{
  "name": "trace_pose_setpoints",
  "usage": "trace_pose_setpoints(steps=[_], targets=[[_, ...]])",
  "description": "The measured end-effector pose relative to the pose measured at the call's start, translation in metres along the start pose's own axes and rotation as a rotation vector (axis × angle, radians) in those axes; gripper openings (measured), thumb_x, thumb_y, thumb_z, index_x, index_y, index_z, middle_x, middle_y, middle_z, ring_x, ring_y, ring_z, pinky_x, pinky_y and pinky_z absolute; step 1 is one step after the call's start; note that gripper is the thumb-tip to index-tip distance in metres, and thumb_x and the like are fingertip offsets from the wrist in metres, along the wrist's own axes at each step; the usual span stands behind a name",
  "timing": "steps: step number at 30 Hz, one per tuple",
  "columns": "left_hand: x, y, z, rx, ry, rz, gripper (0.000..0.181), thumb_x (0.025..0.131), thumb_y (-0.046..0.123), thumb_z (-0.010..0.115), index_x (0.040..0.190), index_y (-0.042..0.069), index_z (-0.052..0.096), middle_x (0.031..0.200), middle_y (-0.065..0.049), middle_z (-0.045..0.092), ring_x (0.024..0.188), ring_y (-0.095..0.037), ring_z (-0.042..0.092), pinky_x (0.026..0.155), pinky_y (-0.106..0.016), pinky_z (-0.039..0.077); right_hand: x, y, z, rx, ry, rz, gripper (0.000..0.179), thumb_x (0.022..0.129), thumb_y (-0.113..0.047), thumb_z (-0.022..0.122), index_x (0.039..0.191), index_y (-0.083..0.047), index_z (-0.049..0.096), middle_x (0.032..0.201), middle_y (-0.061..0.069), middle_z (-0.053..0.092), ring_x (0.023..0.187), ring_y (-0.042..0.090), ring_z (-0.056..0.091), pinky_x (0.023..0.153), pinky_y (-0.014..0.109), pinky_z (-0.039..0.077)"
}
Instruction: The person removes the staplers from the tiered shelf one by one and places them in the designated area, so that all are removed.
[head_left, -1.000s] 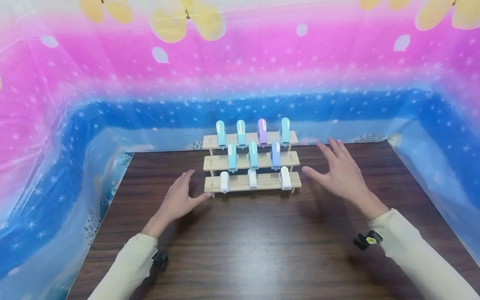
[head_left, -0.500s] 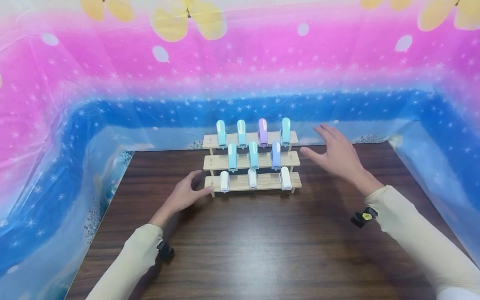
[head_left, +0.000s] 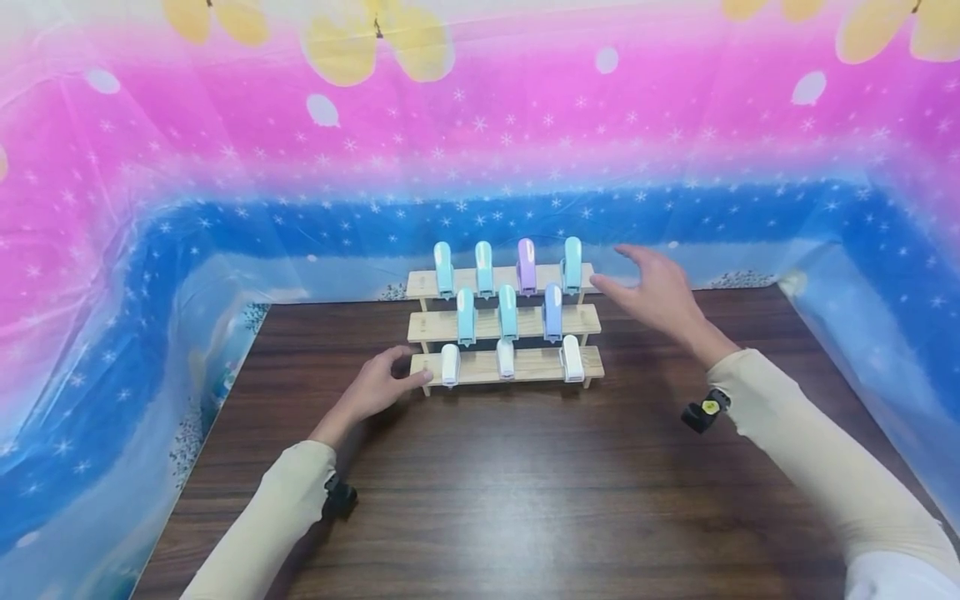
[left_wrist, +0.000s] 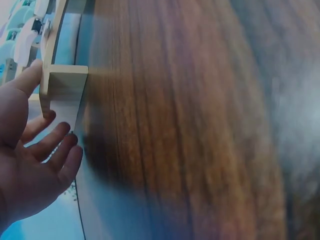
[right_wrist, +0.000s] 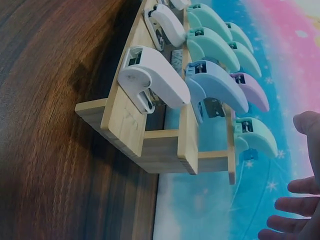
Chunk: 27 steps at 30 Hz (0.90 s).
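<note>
A three-tier wooden display stand [head_left: 468,367] carries several staplers in rows. White staplers [head_left: 572,358] sit on the bottom board, with teal staplers [head_left: 507,311] and a blue stapler [head_left: 552,311] on the middle one. Along the top are more teal staplers, the rightmost teal stapler [head_left: 572,262] among them, and a purple stapler [head_left: 527,265]. My left hand [head_left: 372,385] grips the left end of the bottom board, thumb over it and index finger at its end [left_wrist: 37,150]. My right hand [head_left: 660,292] is spread beside the top board's right end, apart from the rightmost teal stapler.
The stand is near the back edge of a dark wood-grain table [head_left: 495,492]. A printed pink and blue cloth [head_left: 337,167] hangs behind and at both sides. Black camera mounts [head_left: 705,410] are strapped to both wrists.
My left hand has moved right and taken hold of the bottom board's end. My right hand has moved left and farther back, closer to the top board. The staplers have not moved.
</note>
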<state>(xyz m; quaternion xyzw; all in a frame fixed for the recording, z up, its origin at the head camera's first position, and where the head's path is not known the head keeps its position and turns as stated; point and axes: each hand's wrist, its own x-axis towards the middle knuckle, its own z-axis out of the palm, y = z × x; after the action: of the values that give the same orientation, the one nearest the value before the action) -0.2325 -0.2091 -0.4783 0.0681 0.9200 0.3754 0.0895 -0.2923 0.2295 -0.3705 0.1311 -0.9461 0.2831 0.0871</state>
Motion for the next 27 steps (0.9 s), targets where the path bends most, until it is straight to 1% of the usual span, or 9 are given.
trace_pose_setpoints(steps=[2,4,9,11,15,21,24,27], targets=[[0.0,0.0,-0.001,0.001,-0.005,0.006,0.076,0.095,0.053,0.068,0.149,0.002,0.048,0.151,-0.023,0.049,0.139,-0.04,0.048,0.111,-0.059,0.042,0.002,-0.001,0.003,0.027,0.006,-0.002,0.085,0.093,-0.066,0.063,0.152,-0.008,0.047,0.153,0.018,0.049,0.142,0.041,0.043,0.116,0.061,0.033],[0.0,0.001,-0.001,-0.005,-0.01,0.008,0.074,0.096,0.051,0.069,0.148,0.003,0.049,0.149,-0.023,0.052,0.133,-0.039,0.053,0.106,-0.057,0.047,0.005,-0.003,0.007,0.059,0.009,0.001,0.082,0.093,-0.062,0.065,0.151,-0.007,0.049,0.15,0.019,0.053,0.139,0.041,0.048,0.113,0.06,0.038],[0.0,0.002,-0.002,-0.044,-0.016,0.02,0.065,0.096,0.043,0.072,0.145,0.004,0.053,0.134,-0.02,0.063,0.117,-0.034,0.064,0.093,-0.05,0.055,0.011,-0.007,0.019,0.128,0.033,0.006,0.074,0.092,-0.056,0.071,0.146,-0.008,0.055,0.137,0.02,0.063,0.126,0.039,0.059,0.1,0.056,0.052],[0.001,0.003,-0.001,-0.056,-0.019,0.027,0.063,0.096,0.041,0.072,0.144,0.003,0.054,0.13,-0.019,0.065,0.115,-0.033,0.064,0.092,-0.049,0.056,0.013,-0.007,0.024,0.136,0.054,0.007,0.072,0.091,-0.056,0.072,0.143,-0.008,0.058,0.132,0.018,0.067,0.121,0.037,0.063,0.095,0.054,0.055],[0.003,0.003,0.0,-0.079,-0.02,0.033,0.062,0.096,0.039,0.073,0.143,0.002,0.054,0.128,-0.019,0.066,0.117,-0.034,0.065,0.092,-0.048,0.057,0.018,-0.008,0.034,0.16,0.087,0.007,0.068,0.09,-0.055,0.073,0.137,-0.006,0.063,0.125,0.016,0.07,0.112,0.032,0.066,0.088,0.051,0.057],[0.004,0.001,0.002,-0.106,-0.018,0.028,0.061,0.096,0.037,0.073,0.142,0.001,0.055,0.127,-0.019,0.066,0.116,-0.033,0.065,0.091,-0.047,0.057,0.024,-0.008,0.045,0.211,0.109,0.025,0.064,0.089,-0.053,0.075,0.131,-0.005,0.068,0.116,0.013,0.073,0.1,0.028,0.068,0.08,0.045,0.059],[0.004,0.0,0.002,-0.121,-0.016,0.027,0.06,0.096,0.036,0.074,0.141,0.001,0.055,0.127,-0.019,0.067,0.116,-0.033,0.066,0.092,-0.047,0.057,0.026,-0.009,0.049,0.229,0.12,0.034,0.066,0.089,-0.054,0.076,0.131,-0.004,0.068,0.113,0.013,0.074,0.096,0.026,0.07,0.077,0.043,0.06],[0.003,0.0,0.001,-0.128,-0.015,0.034,0.059,0.096,0.034,0.074,0.14,-0.001,0.056,0.126,-0.02,0.067,0.115,-0.033,0.066,0.092,-0.046,0.058,0.027,-0.008,0.053,0.252,0.117,0.046,0.072,0.088,-0.059,0.074,0.133,-0.004,0.066,0.112,0.012,0.074,0.093,0.025,0.07,0.073,0.04,0.06]])
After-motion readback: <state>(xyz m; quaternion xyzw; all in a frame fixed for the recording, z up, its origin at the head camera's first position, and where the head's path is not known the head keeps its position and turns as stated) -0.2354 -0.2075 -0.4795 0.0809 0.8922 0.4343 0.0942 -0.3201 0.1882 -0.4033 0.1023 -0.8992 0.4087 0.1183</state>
